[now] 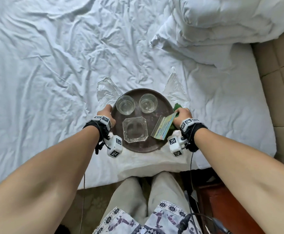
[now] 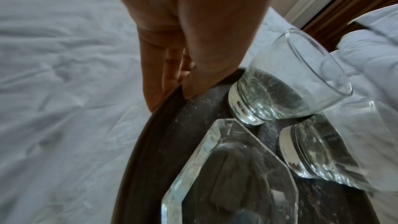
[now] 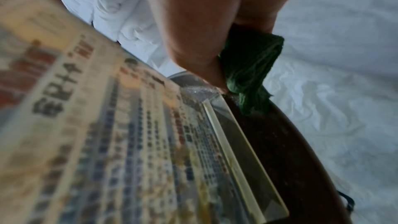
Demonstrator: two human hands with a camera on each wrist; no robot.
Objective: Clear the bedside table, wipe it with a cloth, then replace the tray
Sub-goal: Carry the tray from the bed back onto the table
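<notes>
A round dark tray (image 1: 156, 114) is over the near edge of the bed; whether it rests on the sheet I cannot tell. It carries two empty glasses (image 1: 125, 105) (image 1: 148, 103), a square glass ashtray (image 1: 135, 129) and a slanted printed card stand (image 1: 163, 126). My left hand (image 1: 106, 114) grips the left rim (image 2: 137, 151), thumb on top and fingers underneath. My right hand (image 1: 183, 116) grips the right rim (image 3: 290, 151) together with a bunched green cloth (image 3: 249, 67).
Crumpled white sheet (image 1: 53, 65) covers the bed, with a heaped duvet (image 1: 222, 22) at the back right. Clear plastic bags (image 1: 107, 92) (image 1: 175, 85) lie just beyond the tray. A padded headboard (image 1: 283, 81) is on the right; a reddish wooden table corner (image 1: 222, 208) is at lower right.
</notes>
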